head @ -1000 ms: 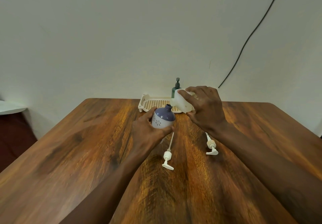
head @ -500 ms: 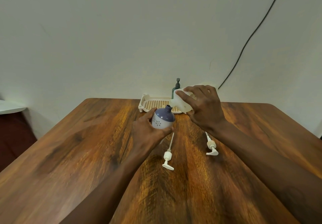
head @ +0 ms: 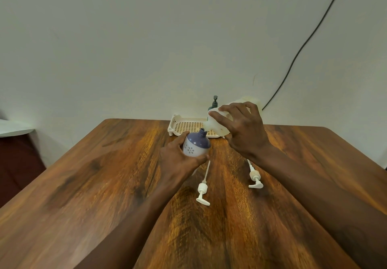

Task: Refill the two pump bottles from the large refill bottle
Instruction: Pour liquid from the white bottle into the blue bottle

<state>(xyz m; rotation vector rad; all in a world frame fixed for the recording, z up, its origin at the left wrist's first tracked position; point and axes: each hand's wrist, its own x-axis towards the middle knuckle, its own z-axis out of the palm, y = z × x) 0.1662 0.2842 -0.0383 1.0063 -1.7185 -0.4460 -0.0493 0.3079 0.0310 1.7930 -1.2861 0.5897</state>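
Refill bottle (head: 217,122) tipped higher in right hand (head: 245,130) w/ spout seemingly touching pump bottle (head: 195,145), left hand (head: 178,155) gripping, wood table (head: 104,174), bare wall (head: 146,38)

Soft, even, dimmish light, no hard shadows. Mild sheen on table (head: 240,216), no real glare. Wide-angle bend at edges: cable (head: 301,49) curves. My forearms look soft near the bottom; center reasonably sharp.

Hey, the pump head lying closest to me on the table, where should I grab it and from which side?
Take the nearer pump head by its ribbed collar, coming straight down from above with a thumb-and-finger grip. It lies flat on the table, so its underside is out of reach; the collar looks like its thickest part, while the thin dip tube and the flat nozzle would probably pivot or slip.
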